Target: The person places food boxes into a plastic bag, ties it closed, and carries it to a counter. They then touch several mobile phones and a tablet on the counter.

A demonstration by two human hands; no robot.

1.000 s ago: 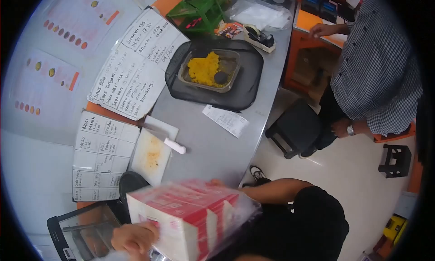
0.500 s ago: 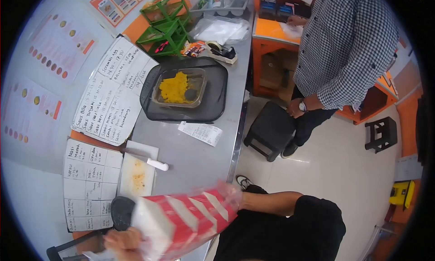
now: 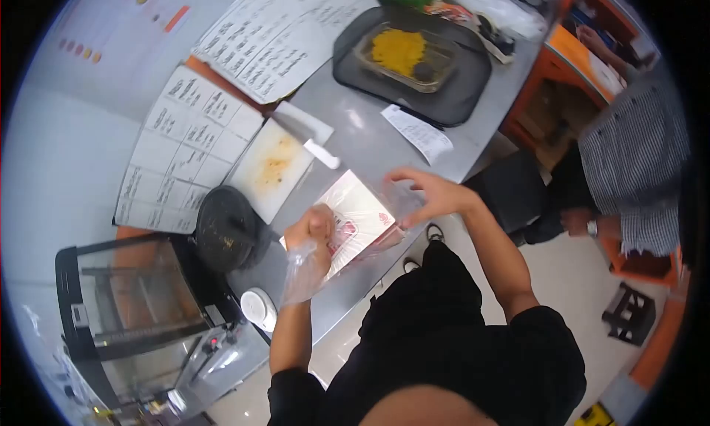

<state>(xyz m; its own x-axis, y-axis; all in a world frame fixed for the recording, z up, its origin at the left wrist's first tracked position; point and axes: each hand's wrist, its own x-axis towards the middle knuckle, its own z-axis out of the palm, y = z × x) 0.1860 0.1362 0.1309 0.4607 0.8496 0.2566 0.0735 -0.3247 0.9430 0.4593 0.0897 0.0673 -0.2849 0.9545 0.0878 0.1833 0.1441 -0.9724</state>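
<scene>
A pack of white printed cartons (image 3: 361, 215) in clear plastic is at the counter's front edge, its white face with red print turned up. My left hand (image 3: 310, 230) is closed in a fist at the pack's left side, gripping the clear plastic wrapping (image 3: 299, 274), which also drapes over my wrist. To the right of the pack, my right hand (image 3: 440, 195) is open, thumb and fingers spread. A loose end of clear film shows near its fingertips. Behind the pack, a white-handled knife (image 3: 322, 154) lies by a stained white cutting board (image 3: 268, 171).
A black tray (image 3: 473, 93) bears a clear tub of yellow food (image 3: 399, 50). Beside it lies a paper receipt (image 3: 418, 133). Left of the pack are a dark round pan (image 3: 222, 237), a white-lidded tub (image 3: 257, 308) and a glass-sided case (image 3: 133, 308). A person in a checked shirt (image 3: 632, 152) is at right.
The pack has gone from being held lengthwise, red stripes showing, to white face up over the counter edge. My right hand has come off it and opened. The view has turned and shifted.
</scene>
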